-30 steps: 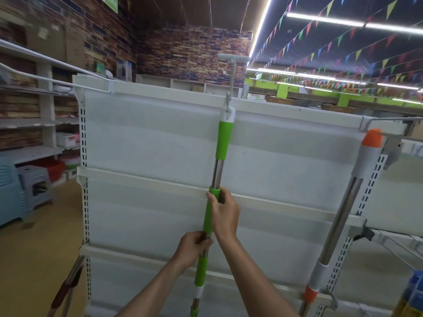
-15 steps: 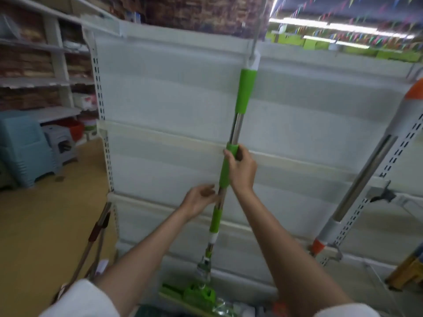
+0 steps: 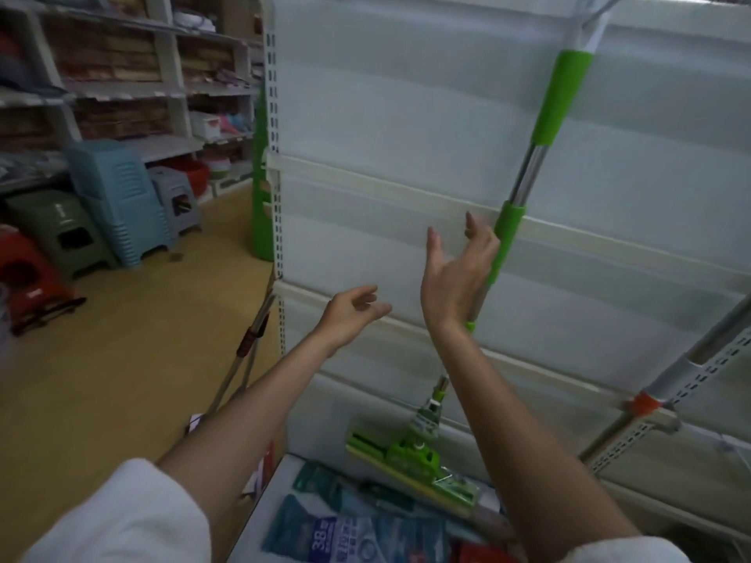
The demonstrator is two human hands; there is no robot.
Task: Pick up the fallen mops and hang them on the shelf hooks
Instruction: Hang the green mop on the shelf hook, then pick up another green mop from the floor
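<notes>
A green-and-steel mop (image 3: 563, 99) hangs from a hook at the top right of the white shelf back panel (image 3: 386, 115). Its green head (image 3: 410, 461) dangles just above packets on the bottom shelf. My right hand (image 3: 455, 274) is open, fingers spread, right beside the mop's lower green grip and holding nothing. My left hand (image 3: 351, 314) is open too, further left and apart from the pole. A second mop with orange collars (image 3: 666, 384) leans at the right. A third, brown-gripped mop pole (image 3: 250, 339) leans against the shelf's left upright.
Blue-green packets (image 3: 345, 530) lie on the bottom shelf under the mop head. Stacked plastic stools in blue (image 3: 118, 201), grey, green and red stand on the tan floor at left, with stocked wall shelves behind them.
Both hands have let go of the green mop pole and opened. The view has dropped lower, so the mop head and bottom shelf show.
</notes>
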